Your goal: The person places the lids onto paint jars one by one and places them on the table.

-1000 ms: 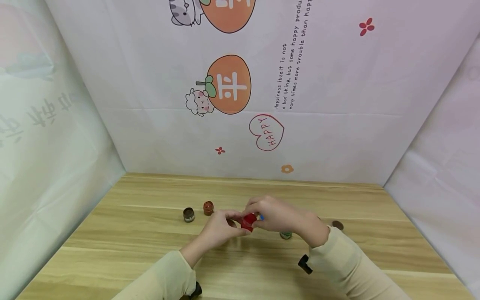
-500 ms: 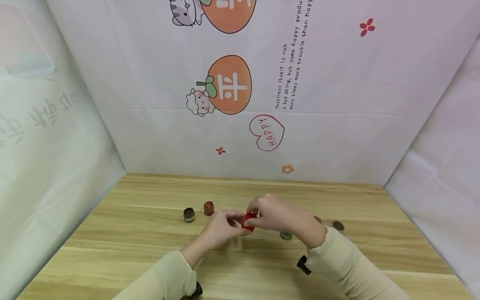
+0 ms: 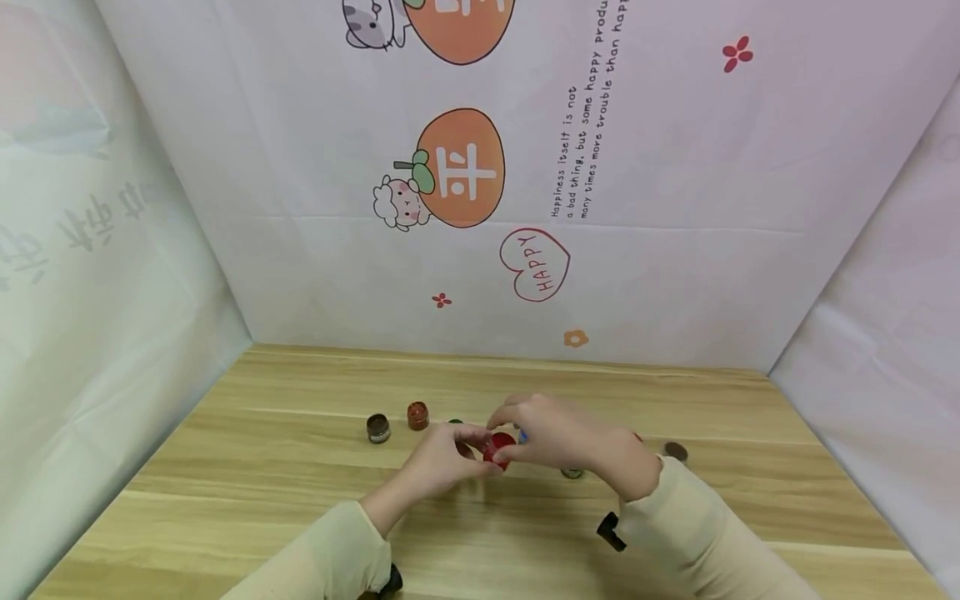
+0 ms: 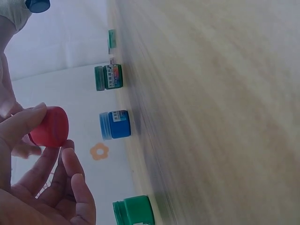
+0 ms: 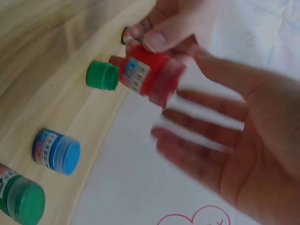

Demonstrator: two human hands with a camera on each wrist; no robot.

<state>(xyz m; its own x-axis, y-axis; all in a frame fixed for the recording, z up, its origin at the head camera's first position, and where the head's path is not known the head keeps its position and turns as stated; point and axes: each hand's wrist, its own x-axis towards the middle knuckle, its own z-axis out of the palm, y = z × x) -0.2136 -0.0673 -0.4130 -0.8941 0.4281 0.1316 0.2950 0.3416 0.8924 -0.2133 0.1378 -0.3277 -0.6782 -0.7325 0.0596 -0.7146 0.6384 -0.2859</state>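
In the head view, my left hand (image 3: 442, 458) holds a small red paint jar (image 3: 499, 445) above the table. Thumb and fingers pinch the jar's body, its lid end turned towards the other hand. My right hand (image 3: 555, 429) is at that end, its fingers spread around the lid. The right wrist view shows the red jar's label and its clear-rimmed red lid (image 5: 167, 83) on the jar. There the right thumb lies close to the lid, and the other fingers stand apart from it, slightly blurred. Whether the thumb touches the lid, I cannot tell.
On the wooden table (image 3: 300, 517) stand a brown jar (image 3: 378, 428), an orange-brown jar (image 3: 417, 415), a lidded blue jar (image 5: 56, 152), a lidded green jar (image 5: 27, 199) and another green jar (image 5: 102, 75). A dark round disc (image 3: 676, 451) lies at the right. White printed sheets stand around.
The right fingers were closed around the red lid half a second ago; now they have spread and drawn back slightly, showing more of it. The left hand has kept its hold on the jar.
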